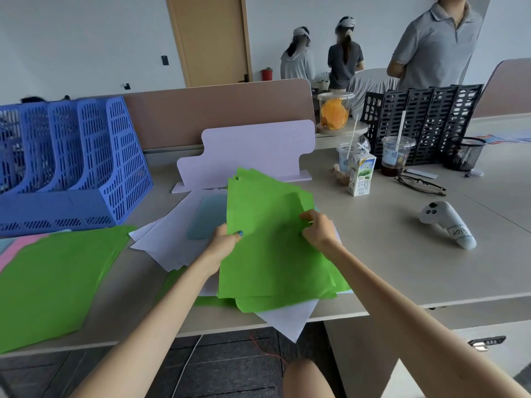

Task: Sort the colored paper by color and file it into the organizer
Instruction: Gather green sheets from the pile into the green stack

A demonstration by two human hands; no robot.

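A stack of green paper sheets [270, 248] is lifted a little above the desk in front of me. My left hand [225, 239] grips its left edge, thumb on top. My right hand [319, 228] pinches its right edge. Under the stack lie loose white sheets [172, 242] and a pale blue sheet [207, 216]. A second pile of green paper [57, 282] lies flat at the left, with pink sheets [17, 248] showing under its far edge. The blue slotted organizer [77, 165] stands at the back left.
A white stand [247, 150] sits behind the papers. To the right are a milk carton [362, 175], drink cups [396, 156], glasses [419, 185], a white controller [448, 222] and a black organizer [422, 119]. People stand beyond the divider.
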